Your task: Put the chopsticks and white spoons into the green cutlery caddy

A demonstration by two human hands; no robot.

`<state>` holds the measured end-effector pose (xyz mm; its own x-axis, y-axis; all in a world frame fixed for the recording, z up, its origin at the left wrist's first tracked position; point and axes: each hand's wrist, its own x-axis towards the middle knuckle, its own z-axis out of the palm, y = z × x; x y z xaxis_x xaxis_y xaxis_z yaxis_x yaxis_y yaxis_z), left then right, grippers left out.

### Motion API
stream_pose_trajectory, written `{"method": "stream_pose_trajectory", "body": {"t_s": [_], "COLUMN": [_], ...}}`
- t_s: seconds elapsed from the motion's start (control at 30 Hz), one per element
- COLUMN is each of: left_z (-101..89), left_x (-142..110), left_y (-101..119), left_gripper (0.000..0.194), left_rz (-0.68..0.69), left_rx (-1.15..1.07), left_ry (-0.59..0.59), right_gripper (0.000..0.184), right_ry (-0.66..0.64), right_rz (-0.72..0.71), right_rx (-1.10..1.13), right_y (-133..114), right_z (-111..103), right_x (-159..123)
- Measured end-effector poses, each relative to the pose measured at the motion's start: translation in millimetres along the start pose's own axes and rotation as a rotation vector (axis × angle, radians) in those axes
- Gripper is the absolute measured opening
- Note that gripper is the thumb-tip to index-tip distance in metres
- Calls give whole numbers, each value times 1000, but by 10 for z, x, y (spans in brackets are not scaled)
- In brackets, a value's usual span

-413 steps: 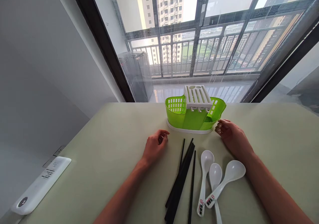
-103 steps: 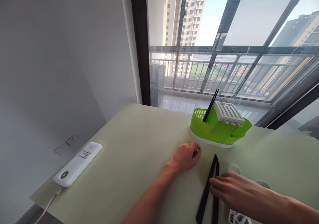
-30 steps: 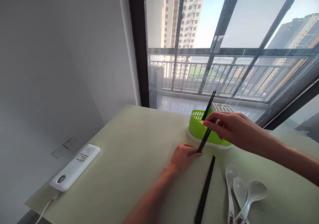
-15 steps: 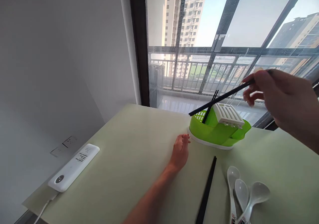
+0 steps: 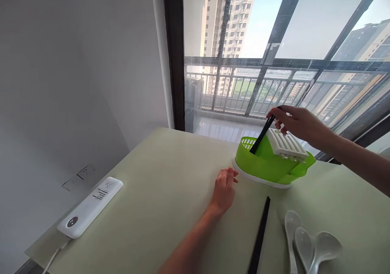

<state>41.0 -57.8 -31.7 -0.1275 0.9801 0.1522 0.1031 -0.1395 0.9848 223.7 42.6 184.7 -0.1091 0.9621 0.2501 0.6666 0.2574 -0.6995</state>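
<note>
Black chopsticks (image 5: 262, 134) slant down from my right hand (image 5: 294, 121), their lower ends inside the perforated left compartment of a green plastic utensil holder (image 5: 262, 169). The fingers of that hand are pinched round the upper ends. A white slotted piece (image 5: 288, 144) sits on the holder, just below the hand. My left hand (image 5: 224, 188) rests on the table, loosely curled with nothing visible in it, beside the holder's white base (image 5: 258, 180). More black chopsticks (image 5: 259, 237) lie together on the table in front of the holder.
White spoons (image 5: 304, 243) lie at the lower right of the pale green table (image 5: 170, 192). A white power strip (image 5: 91, 207) with a cable lies along the left edge. Behind the table are a grey wall (image 5: 76, 70) and a framed window (image 5: 227, 62).
My right hand has moved left and down, bringing its chopstick from above the holder into the left compartment, against the chopsticks standing there. My left hand stays by the base. The view has shifted slightly.
</note>
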Motion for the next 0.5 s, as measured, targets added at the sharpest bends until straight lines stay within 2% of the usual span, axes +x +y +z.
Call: {"method": "stream_pose_trajectory", "body": {"t_s": [0.13,0.2,0.27,0.4,0.47,0.5], "left_z": [15,19,19,12,10,9], "left_x": [7,13,18,24,26,28], "left_y": [-25,-33,-37,-26,-13,-6], "left_gripper": [61,61,60,58,58,58], "left_rz": [11,11,11,13,16,18], "left_rx": [22,25,21,26,41,50], "left_ry": [-14,-14,-12,-17,-20,-21], "right_gripper": [37,38,35,37,34,31], "right_ry": [-81,-85,-14,285,337,316], "right_rz": [-12,-33,-98,-268,-337,-389], "right_rx": [21,-57,-204,-467,-530,-545], "right_y": [204,284,333,297,216,172], "right_z": [152,177,167,98,75,73], "right_x": [190,257,283,156,5,-88]}}
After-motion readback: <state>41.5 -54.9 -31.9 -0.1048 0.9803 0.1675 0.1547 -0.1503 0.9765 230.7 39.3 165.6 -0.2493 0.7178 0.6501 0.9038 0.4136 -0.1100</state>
